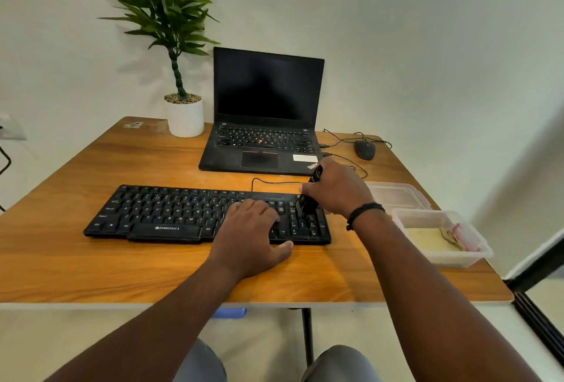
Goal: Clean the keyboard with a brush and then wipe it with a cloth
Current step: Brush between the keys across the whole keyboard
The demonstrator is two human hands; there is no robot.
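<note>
Right hand (337, 191) gripping brush (306, 203) (bristles down), on keyboard (171, 214)

"ZEBRONICS" on keyboard (171, 214); "ThinkPad" on laptop (262, 149).

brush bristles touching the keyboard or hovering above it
Touching. The head view shows the brush, gripped by the right hand, with its bristles down on the keys at the keyboard's right end.

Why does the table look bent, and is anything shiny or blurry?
Head view: the wide lens curves the table edges; soft light glares on the wood beside the left hand; the brush in the right hand looks slightly blurred; the laptop screen is dark.
</note>
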